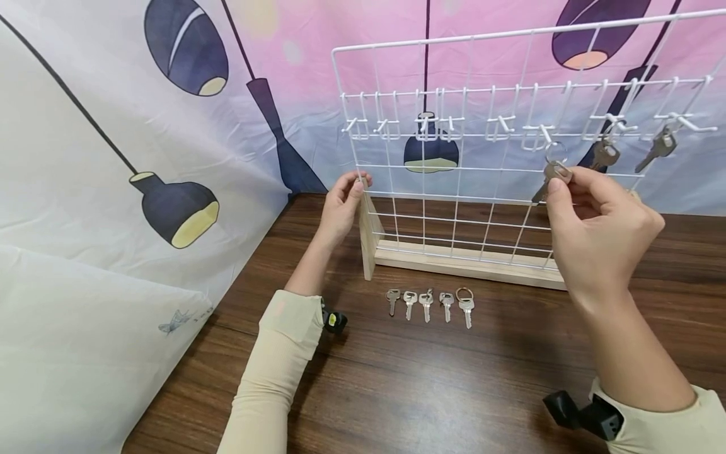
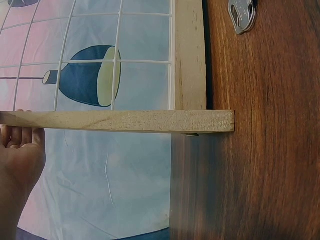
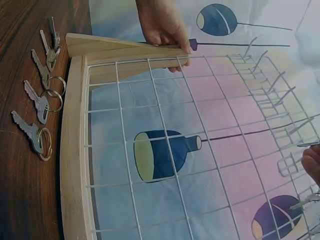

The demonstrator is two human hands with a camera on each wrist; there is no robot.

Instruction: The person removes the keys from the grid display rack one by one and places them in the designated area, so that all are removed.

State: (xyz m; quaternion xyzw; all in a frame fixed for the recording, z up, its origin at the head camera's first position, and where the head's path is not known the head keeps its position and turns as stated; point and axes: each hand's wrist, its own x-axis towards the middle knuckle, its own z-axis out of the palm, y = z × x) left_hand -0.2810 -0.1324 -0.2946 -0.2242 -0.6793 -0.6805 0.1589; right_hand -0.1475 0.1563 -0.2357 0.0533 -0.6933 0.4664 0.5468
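My right hand (image 1: 604, 233) pinches a key (image 1: 541, 192) by its head, blade pointing down. The key's split ring (image 1: 556, 150) stands up right at a white hook (image 1: 546, 133) on the wire grid rack (image 1: 455, 211). With its fingers and thumb, my left hand (image 1: 340, 208) grips the top of the rack's left wooden side support (image 1: 367, 243). In the right wrist view, only the fingertips (image 3: 312, 164) of the right hand show at the edge. Two more keys, one dark (image 1: 605, 153) and one beside it (image 1: 660, 148), hang on hooks farther right.
Several keys, among them a silver key (image 1: 466, 304) with a brass ring, lie in a row on the dark wooden table (image 1: 454, 391) before the rack's wooden base (image 1: 471, 261). More white hooks (image 1: 388, 129) line the grid. Behind hangs a lamp-printed cloth (image 1: 272, 38).
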